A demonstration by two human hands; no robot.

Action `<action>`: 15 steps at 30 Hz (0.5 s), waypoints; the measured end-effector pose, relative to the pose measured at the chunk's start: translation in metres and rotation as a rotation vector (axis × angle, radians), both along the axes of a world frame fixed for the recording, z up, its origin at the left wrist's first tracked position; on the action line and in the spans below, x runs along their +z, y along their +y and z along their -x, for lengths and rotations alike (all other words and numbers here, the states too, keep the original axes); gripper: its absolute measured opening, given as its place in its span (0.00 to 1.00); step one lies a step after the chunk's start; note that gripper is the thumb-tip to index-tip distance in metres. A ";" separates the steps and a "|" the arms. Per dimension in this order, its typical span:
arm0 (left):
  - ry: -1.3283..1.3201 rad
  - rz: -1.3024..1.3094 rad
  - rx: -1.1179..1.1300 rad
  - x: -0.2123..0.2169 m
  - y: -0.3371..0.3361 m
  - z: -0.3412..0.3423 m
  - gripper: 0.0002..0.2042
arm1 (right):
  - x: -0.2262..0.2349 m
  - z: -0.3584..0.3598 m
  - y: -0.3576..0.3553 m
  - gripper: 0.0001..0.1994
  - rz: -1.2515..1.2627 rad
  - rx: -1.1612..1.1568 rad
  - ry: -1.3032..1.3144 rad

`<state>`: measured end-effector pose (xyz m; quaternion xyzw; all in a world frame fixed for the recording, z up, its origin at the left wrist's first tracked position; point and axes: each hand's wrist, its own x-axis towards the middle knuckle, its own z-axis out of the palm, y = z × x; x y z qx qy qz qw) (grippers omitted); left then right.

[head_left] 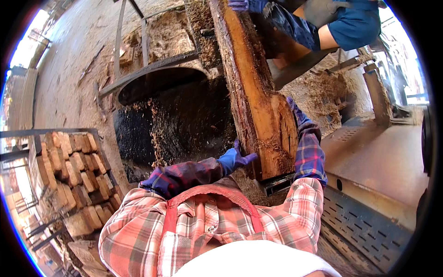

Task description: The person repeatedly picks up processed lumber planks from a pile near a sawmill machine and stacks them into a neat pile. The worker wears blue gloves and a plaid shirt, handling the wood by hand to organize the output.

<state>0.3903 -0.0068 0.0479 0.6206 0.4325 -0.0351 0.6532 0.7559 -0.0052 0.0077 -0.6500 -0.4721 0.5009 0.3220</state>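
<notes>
A long, thick wood slab [260, 108] with rough bark along its left edge runs away from me, its near end broad and splintered. My left hand [236, 159], in a blue-purple glove, is at the bark edge near that end, thumb and fingers spread apart. Against the slab's right side lies my right hand [299, 112], also gloved, with its fingers stretched along the wood. Its palm side is hidden. At the far end, a co-worker's purple-gloved hand [247, 5] rests on the slab.
A dark, sawdust-strewn surface [189, 124] lies left of the slab, beside a metal frame [152, 71]. Stacked wood blocks [76, 166] stand in a rack at left. A metal machine table [378, 157] and slotted panel [360, 226] are at right.
</notes>
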 end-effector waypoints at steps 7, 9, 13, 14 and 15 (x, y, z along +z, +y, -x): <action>0.157 0.111 -0.018 -0.006 -0.005 -0.011 0.60 | -0.009 0.012 0.002 0.23 0.051 -0.080 0.092; 0.038 0.068 0.076 -0.012 -0.009 -0.012 0.61 | -0.008 0.016 -0.001 0.23 0.054 -0.104 0.110; 0.095 0.142 0.063 -0.017 -0.009 -0.008 0.61 | 0.001 0.024 0.000 0.23 0.070 -0.157 0.145; 0.075 0.133 0.062 -0.017 -0.009 -0.006 0.61 | 0.003 0.027 0.001 0.23 0.075 -0.164 0.152; 0.059 0.113 0.071 -0.018 -0.008 -0.005 0.61 | 0.006 0.031 0.003 0.23 0.079 -0.168 0.159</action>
